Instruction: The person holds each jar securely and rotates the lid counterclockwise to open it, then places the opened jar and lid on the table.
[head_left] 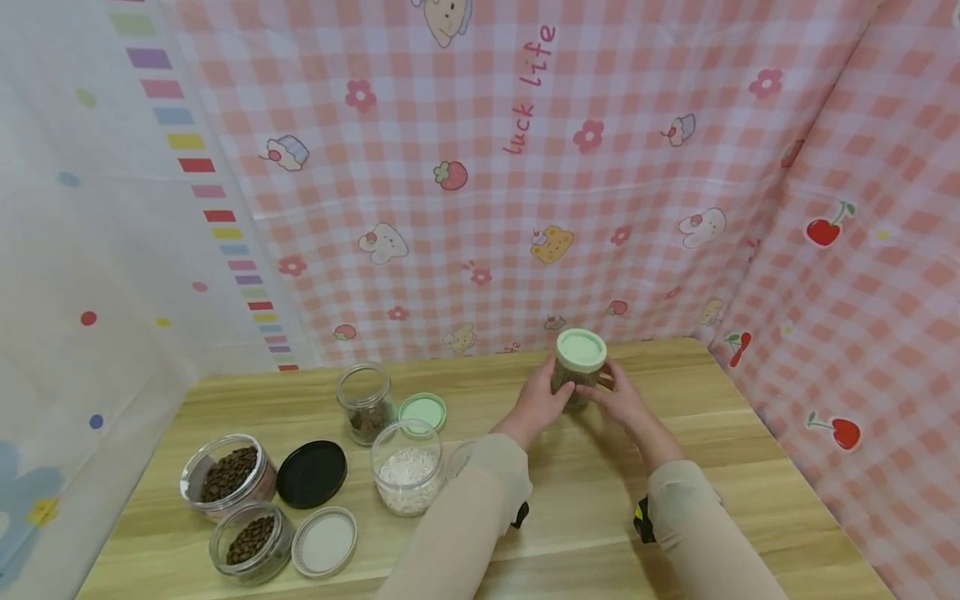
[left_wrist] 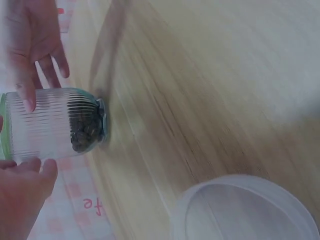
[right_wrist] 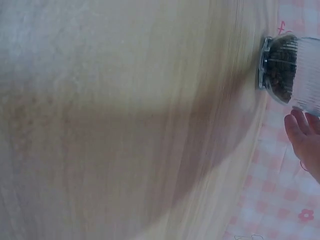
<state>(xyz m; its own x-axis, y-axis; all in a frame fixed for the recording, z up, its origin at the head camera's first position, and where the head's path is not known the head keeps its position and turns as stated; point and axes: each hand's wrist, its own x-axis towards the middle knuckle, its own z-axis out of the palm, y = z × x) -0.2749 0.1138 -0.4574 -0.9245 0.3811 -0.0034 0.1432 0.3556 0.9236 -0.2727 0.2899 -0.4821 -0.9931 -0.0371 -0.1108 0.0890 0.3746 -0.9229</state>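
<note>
A ribbed glass jar with a pale green lid stands upright near the back of the table. Dark pieces fill its lower part, seen in the left wrist view. My left hand grips the jar from the left, fingers bent about its side. On the other side is my right hand. Its thumb touches the glass in the left wrist view, while the other fingers are extended and spread. In the right wrist view, the ribbed jar is partly cut off by the frame edge.
At left on the wooden table are two open tubs of coffee beans, a black lid, a white lid, an open jar, another green lid and a tub of white grains. A checked curtain hangs behind.
</note>
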